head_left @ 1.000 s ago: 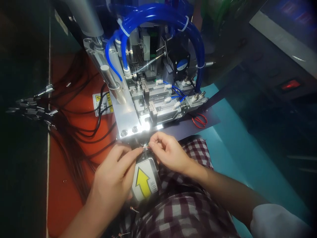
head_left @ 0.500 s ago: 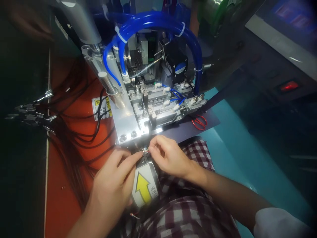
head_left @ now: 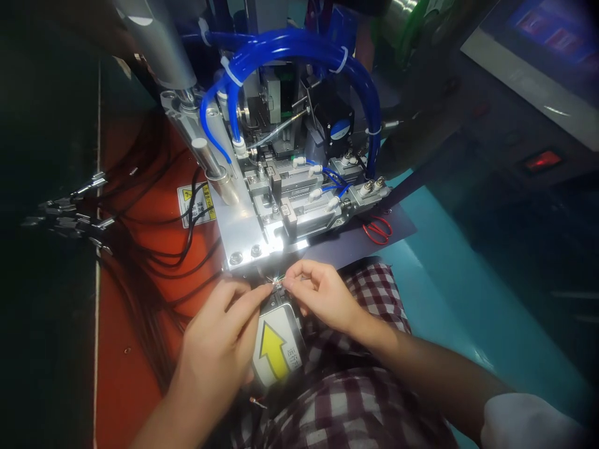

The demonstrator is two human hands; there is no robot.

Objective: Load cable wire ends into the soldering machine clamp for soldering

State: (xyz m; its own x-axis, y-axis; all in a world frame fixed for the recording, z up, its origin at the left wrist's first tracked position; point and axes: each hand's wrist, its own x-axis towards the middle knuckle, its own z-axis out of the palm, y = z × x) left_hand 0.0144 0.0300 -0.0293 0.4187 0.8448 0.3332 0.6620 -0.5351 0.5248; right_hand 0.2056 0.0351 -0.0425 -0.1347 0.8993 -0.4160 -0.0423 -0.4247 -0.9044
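Note:
Thin coloured wires [head_left: 279, 280] fan out in the bright light just in front of the machine's metal plate [head_left: 238, 224]. My right hand [head_left: 325, 294] pinches them between thumb and forefinger. From the other side, my left hand [head_left: 219, 340] is closed, with a fingertip pressed at the base of the same wires; whatever lies under that fingertip is too small to make out. Both sets of fingertips nearly meet above a small dark fixture [head_left: 279, 300]. Below it lies a white label with a yellow arrow [head_left: 272, 352], partly covered by my left hand.
Black cables [head_left: 140, 268] with metal-tipped ends run across the orange surface [head_left: 135, 380] at left. Thick blue tubes [head_left: 299, 40] arch over the machine. A loop of red wire [head_left: 377, 231] lies at right, near a lit red switch [head_left: 541, 161]. Checked cloth [head_left: 327, 405] covers my lap.
My right fingertips have shifted slightly up and the wires between the hands look more spread. My left hand keeps nearly the same place. The whole view has moved a little.

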